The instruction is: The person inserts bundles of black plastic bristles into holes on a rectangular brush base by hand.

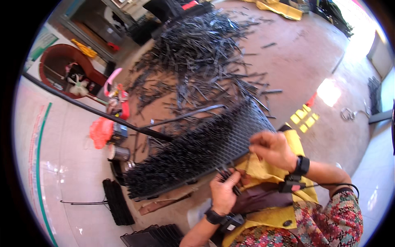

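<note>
A long black brush panel (181, 154) lies slanted in front of me. Thick black bristles cover its left and middle part, while a bare grid (247, 127) shows at the right end. My left hand (224, 191) is closed around a small bundle of black bristle strips (226, 175) at the panel's near edge. Just off the right part of that edge, my right hand (273, 150) is raised with fingers bent together; whatever is between them is too small or blurred to make out. A yellow apron (263, 164) covers my lap below the hands.
Beyond the panel, a big heap of loose black strips (193, 45) spreads over the floor. A dark pole (103, 111) slants in from the left. Yellow pieces (304, 118) lie at right. At lower left are another black brush (117, 201) and stacked black panels (154, 236).
</note>
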Available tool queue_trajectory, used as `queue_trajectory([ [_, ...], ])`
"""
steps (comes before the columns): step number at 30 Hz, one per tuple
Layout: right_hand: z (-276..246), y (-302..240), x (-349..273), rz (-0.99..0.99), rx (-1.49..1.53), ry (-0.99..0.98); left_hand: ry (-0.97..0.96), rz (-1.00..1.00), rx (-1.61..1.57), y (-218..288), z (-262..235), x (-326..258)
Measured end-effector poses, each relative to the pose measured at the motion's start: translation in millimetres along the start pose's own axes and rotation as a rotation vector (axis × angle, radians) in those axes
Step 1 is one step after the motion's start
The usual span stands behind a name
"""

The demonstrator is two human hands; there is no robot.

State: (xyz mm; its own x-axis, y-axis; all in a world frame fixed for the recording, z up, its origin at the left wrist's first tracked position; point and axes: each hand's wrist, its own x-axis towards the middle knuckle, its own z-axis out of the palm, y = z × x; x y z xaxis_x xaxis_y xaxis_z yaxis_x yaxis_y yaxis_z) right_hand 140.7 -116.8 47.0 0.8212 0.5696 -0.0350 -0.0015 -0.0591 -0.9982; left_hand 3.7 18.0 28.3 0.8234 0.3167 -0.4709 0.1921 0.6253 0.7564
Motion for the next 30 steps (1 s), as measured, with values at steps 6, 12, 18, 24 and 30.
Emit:
queue_trajectory([
  [6,-29,-7,45,-0.581,-0.364,0.371,-0.071,-0.035,-0.052,-5,6,3],
  [12,-28,-8,80,-0.885,-0.561,0.360,-0.108,-0.128,-0.098,-11,5,7],
  [18,-20,-2,100,-1.018,-0.692,0.242,-0.145,-0.152,-0.097,-8,1,11],
  [24,-17,8,99,-0.749,-1.138,-0.118,-0.153,-0.152,-0.070,-6,1,17],
  [30,-10,-5,32,-0.207,-0.383,-0.312,-0.214,-0.117,-0.072,-7,3,18],
])
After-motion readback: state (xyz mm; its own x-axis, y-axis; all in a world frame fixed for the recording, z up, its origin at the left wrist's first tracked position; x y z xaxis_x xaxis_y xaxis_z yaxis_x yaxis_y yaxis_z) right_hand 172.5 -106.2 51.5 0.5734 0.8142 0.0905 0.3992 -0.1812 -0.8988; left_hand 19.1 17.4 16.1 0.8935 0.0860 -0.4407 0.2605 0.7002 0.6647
